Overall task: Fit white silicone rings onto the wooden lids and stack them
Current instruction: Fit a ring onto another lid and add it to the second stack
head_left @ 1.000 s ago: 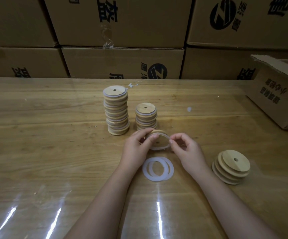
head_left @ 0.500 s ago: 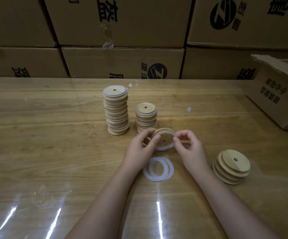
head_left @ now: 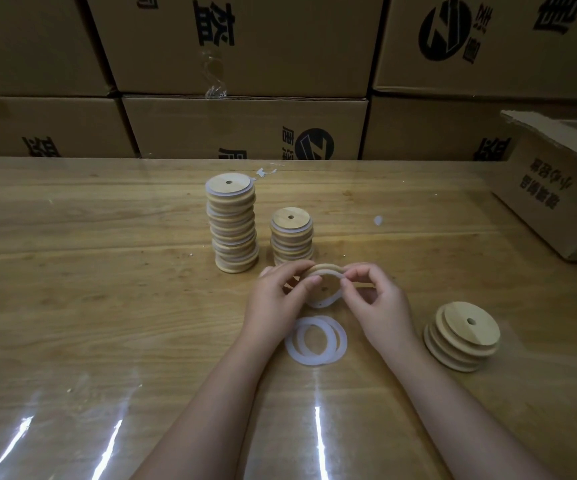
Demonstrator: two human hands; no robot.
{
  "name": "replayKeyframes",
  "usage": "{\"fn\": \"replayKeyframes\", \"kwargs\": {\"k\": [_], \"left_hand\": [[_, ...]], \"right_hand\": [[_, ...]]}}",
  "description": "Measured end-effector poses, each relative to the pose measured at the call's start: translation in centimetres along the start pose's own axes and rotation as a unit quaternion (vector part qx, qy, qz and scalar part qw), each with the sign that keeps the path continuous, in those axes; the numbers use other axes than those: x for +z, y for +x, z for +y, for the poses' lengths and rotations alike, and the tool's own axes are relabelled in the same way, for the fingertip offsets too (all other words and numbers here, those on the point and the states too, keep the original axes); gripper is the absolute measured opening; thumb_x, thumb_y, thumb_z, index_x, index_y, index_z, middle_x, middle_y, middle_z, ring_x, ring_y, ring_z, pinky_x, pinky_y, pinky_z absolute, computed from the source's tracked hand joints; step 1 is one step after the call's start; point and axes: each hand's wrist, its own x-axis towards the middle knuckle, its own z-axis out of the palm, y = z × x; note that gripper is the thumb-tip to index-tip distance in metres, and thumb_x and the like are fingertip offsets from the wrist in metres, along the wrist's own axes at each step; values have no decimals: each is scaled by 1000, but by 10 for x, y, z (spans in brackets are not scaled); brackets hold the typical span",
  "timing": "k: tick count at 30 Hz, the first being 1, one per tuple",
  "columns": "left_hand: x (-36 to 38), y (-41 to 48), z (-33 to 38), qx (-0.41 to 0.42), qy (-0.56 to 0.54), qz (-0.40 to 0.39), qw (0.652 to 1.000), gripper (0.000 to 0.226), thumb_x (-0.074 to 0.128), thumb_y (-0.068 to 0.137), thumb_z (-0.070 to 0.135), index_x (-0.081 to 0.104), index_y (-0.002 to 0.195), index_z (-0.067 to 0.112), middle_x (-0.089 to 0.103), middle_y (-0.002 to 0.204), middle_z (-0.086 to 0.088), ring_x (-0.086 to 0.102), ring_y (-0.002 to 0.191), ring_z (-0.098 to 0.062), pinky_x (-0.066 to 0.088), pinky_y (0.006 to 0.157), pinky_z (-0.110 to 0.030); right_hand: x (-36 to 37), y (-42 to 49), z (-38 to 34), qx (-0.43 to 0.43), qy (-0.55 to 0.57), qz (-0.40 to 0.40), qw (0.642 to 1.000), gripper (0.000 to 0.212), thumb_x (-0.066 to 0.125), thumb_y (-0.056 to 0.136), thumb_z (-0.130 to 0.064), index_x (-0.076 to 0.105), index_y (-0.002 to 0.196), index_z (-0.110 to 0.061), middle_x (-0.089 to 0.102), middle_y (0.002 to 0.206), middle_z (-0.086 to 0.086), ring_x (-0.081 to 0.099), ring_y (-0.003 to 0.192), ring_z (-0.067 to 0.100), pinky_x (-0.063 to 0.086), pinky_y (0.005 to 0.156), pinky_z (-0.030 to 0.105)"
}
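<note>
Together, left hand (head_left: 276,301) and right hand (head_left: 379,308), fingertips (head_left: 314,280) round lid (head_left: 327,289).

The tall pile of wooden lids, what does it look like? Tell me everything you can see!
The tall pile is round, pale wooden lids stacked flat, white rings showing between them. The top lid has a small middle hole. It stands upright, edges slightly uneven, on the table, left of the shorter pile, apart from it. No hand touches it.
</note>
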Motion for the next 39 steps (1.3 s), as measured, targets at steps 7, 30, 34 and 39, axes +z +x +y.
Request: {"fn": "replayKeyframes", "kwargs": {"k": [7, 30, 34, 39], "left_hand": [[0, 0, 2, 0, -9, -9, 1000, 18, 70, 82, 24, 69, 97, 33, 63, 84, 29, 57, 82, -11, 48, 74, -28], [-2, -1, 4, -50, -37, -8, 998, 20, 68, 83, 29, 61, 87, 47, 64, 81, 22, 57, 85, -6, 43, 73, -18], [-3, -1, 7, -16, -35, -25, 999, 24, 69, 83, 30, 61, 92, 50, 64, 88, 32, 55, 89, -9, 42, 76, -16], [-3, 1, 5, -48, -98, -28, 994, 19, 68, 84, 25, 65, 97, 39, 69, 99, 8, 62, 90, -3, 49, 81, -22]], "right_hand": [[0, 1, -2, 40, 30, 22, 999, 26, 62, 85, -3, 61, 79, -28, 67, 87, -6, 62, 77, 2, 49, 68, 13], [-3, 4, 3, 136, 19, -34, 990, 16, 63, 85, -12, 62, 75, -25, 66, 79, -4, 63, 77, 16, 55, 80, 46], [-2, 4, 3, 115, 24, -42, 992, 21, 62, 85, -8, 60, 75, -26, 65, 81, -6, 61, 76, 13, 54, 76, 40], [-2, 3, 3, 114, 16, -60, 991, 20, 65, 83, -9, 59, 77, -27, 64, 83, -6, 61, 79, 9, 53, 74, 30]]}}
